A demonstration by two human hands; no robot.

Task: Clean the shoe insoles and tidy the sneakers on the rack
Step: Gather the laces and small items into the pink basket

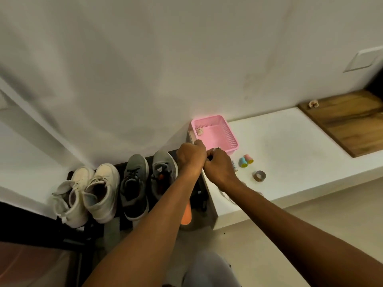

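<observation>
Hands together at the bench corner

My left hand (191,156) and right hand (219,168) touched, fingers curled; I cannot tell what they held. An orange insole (186,214) showed under my left forearm, beside the grey sneakers (134,183) on the rack (121,166).

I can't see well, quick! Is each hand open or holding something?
Left hand: fingers curled, near the pink basket; whether it holds anything cannot be told.
Right hand: fingers curled, beside the other hand; cannot be told either.
</observation>
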